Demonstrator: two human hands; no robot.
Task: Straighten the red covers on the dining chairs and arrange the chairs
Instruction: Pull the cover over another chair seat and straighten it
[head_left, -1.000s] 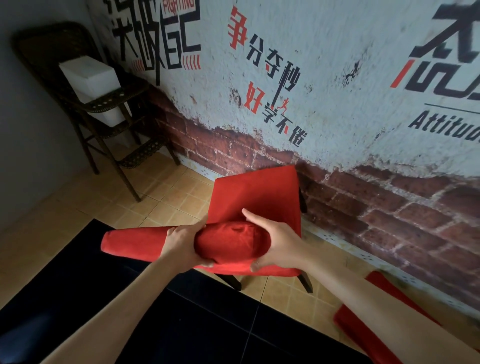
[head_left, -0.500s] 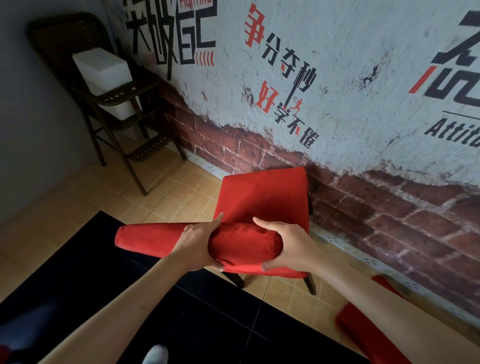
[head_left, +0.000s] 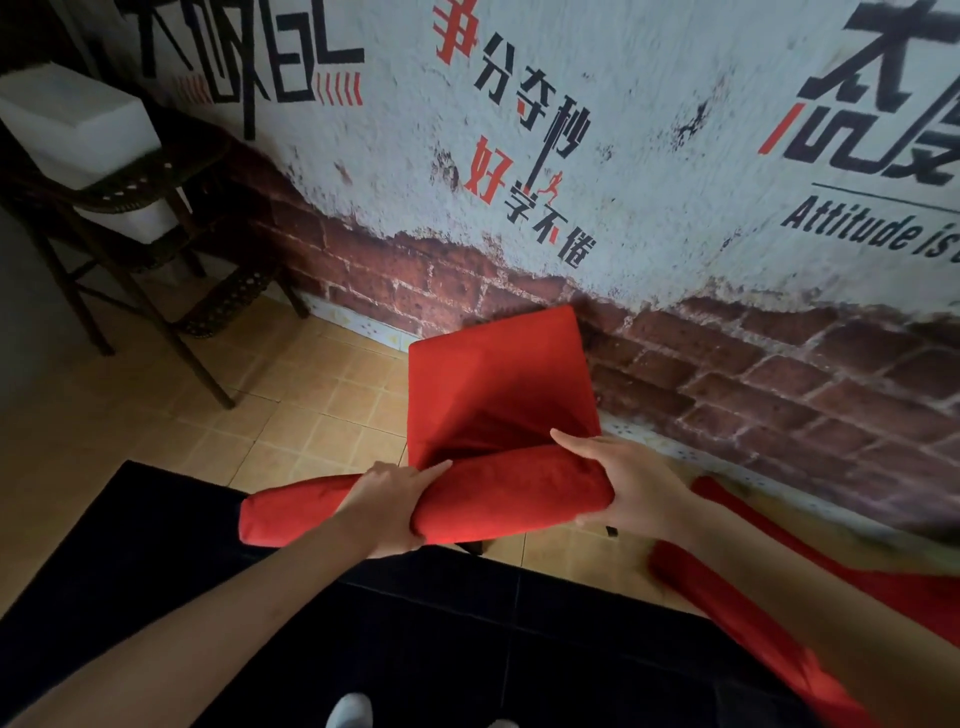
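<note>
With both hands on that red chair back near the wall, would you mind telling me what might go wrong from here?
1. The chair stands close to the brick-pattern wall; a push on it may scrape it against the wall.
2. The left hand and right hand grip the covered chair back, so a hard tug could bunch the red cover rather than smooth it.
3. A second red-covered chair sits by the right forearm and could get bumped.

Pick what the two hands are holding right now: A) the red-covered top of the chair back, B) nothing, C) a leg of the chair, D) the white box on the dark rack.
A: the left hand and the right hand both grip the red-covered top of the chair back.
</note>
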